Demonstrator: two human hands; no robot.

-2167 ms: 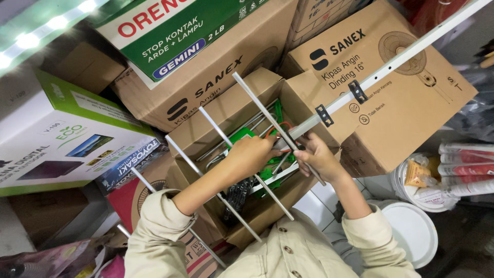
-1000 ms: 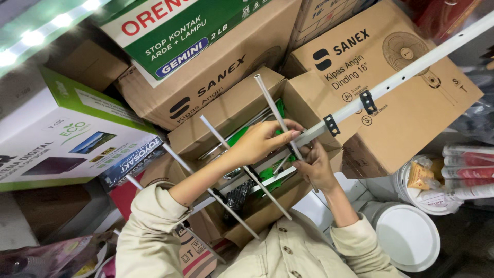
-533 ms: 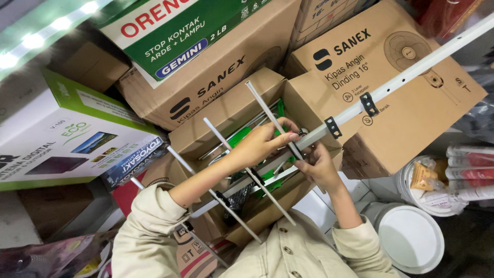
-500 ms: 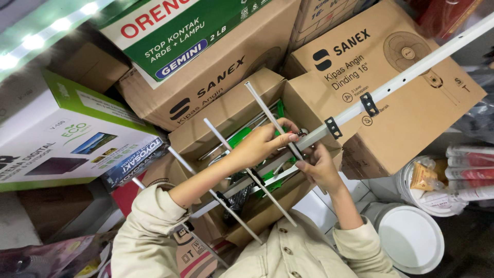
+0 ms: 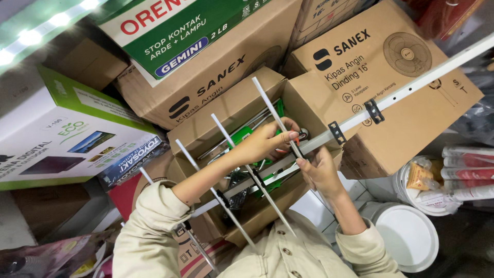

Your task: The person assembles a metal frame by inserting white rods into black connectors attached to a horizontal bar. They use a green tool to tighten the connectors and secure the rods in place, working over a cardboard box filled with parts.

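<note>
A white aerial with a long boom [image 5: 411, 87] and several thin cross rods [image 5: 231, 149] runs diagonally over an open cardboard box [image 5: 226, 108]. My left hand [image 5: 265, 144] is closed around one cross rod where it meets the boom. Just below the boom, my right hand [image 5: 319, 172] grips it from underneath. Two black brackets [image 5: 371, 110] sit on the boom to the right of my hands. Green parts and more metal rods lie inside the box, partly hidden by my hands.
Stacked cardboard boxes [image 5: 401, 67] with a fan picture fill the back. A green and white box [image 5: 56, 134] stands at the left. A white bucket with packets [image 5: 422, 185] and a white lid [image 5: 409, 234] are at the lower right, beside red and white packages [image 5: 468, 170].
The aerial has shifted a little up and to the right. My left hand has moved up onto the cross rod, and my right hand has dropped slightly below the boom.
</note>
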